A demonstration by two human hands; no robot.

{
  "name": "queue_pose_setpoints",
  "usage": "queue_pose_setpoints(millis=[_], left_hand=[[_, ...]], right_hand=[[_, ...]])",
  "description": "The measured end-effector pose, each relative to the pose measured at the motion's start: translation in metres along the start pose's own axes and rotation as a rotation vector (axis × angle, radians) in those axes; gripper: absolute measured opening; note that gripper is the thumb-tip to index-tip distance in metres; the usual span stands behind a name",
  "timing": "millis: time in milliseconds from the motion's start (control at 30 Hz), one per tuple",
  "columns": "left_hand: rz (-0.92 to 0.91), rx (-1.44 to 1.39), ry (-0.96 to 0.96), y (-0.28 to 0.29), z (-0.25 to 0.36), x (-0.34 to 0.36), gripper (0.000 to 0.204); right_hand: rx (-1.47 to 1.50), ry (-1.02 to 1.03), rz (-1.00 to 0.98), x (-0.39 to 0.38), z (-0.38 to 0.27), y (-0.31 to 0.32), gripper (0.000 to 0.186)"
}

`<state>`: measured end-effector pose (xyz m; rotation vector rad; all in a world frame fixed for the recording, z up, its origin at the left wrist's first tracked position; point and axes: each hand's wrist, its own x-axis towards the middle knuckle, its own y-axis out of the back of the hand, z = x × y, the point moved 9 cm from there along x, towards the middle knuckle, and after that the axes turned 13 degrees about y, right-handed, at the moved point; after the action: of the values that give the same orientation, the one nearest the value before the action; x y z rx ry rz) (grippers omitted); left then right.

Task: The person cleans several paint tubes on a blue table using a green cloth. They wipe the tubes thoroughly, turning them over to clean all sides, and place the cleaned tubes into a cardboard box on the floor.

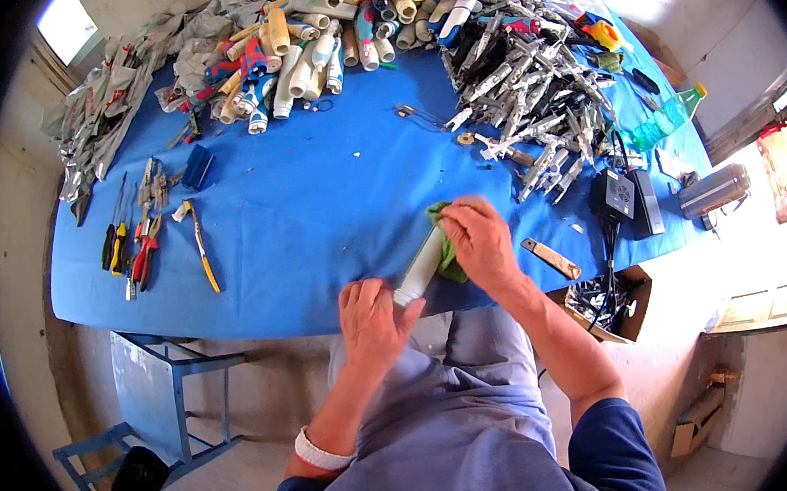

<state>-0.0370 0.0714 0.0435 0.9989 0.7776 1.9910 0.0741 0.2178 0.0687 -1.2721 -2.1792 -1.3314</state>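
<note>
A white tube-shaped plastic casing (422,266) lies slanted between my hands at the table's near edge. The fingers of my left hand (369,318) are closed around its lower, ridged end. My right hand (481,237) pinches a green cloth (450,263) against the casing's upper end and side. Part of the cloth is hidden behind the casing and my right fingers.
Across the back lies a heap of similar casings (299,65), beside metal-and-black inner parts (528,81). Screwdrivers (118,249), pliers (148,253) and a toothbrush (202,250) lie left. A wooden-handled blade (551,259), black power adapter (612,195) and green bottle (663,123) are right.
</note>
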Motion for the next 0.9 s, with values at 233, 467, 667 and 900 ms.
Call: queue_pose_setpoints(millis=[233, 467, 667, 900], left_hand=[[-0.038, -0.026, 0.035, -0.004, -0.005, -0.003, 0.048], [-0.006, -0.001, 0.014, -0.002, -0.001, -0.001, 0.044], [-0.069, -0.062, 0.037, 0.002, -0.001, 0.000, 0.044], [-0.072, -0.068, 0.028, 0.002, 0.001, 0.001, 0.039]], right_hand=[[0.171, 0.119, -0.184, -0.013, -0.061, -0.024, 0.011], [0.007, -0.054, -0.039, 0.004, 0.024, 0.002, 0.014], [0.002, -0.047, -0.070, 0.011, 0.024, -0.001, 0.014], [-0.042, -0.034, -0.093, 0.011, 0.022, -0.006, 0.012]])
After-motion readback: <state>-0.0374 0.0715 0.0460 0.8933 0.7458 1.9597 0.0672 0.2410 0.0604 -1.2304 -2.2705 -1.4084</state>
